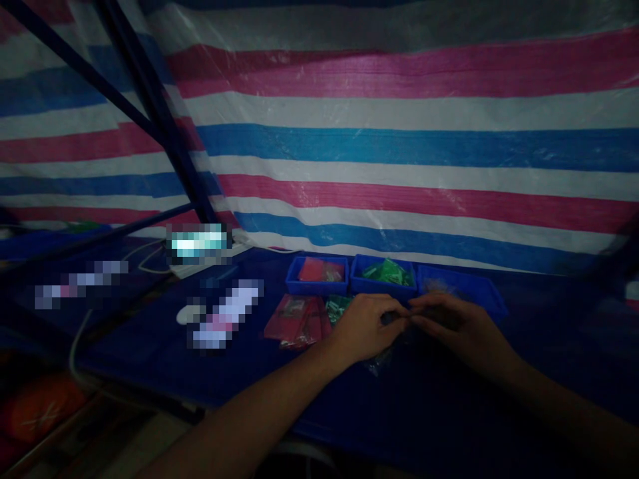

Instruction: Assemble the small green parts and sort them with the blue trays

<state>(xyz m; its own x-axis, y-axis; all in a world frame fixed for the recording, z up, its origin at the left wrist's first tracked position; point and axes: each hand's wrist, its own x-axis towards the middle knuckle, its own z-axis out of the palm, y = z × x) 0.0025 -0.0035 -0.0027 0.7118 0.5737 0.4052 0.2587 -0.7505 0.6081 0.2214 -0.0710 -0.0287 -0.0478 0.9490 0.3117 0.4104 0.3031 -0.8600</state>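
My left hand (372, 326) and my right hand (462, 329) meet over the blue table, thumbs and fingers pinched with the tips close together. Whatever lies between the fingertips is too dark and small to make out. Just below my left hand shows a crinkled piece of clear plastic (378, 364); whether the fingers hold it cannot be told. Left of that hand lie several flat red packets (299, 320), overlapping on the table. A green packet (338, 307) is partly covered by my left hand.
Along the back stand three blue trays: one with red packets (319, 271), one with green packets (389, 272), and a right-hand tray (482, 293) with clear plastic. A white oval object (191, 314), a power strip (200, 266) and cables are at left. Striped sheeting (399, 146) hangs behind.
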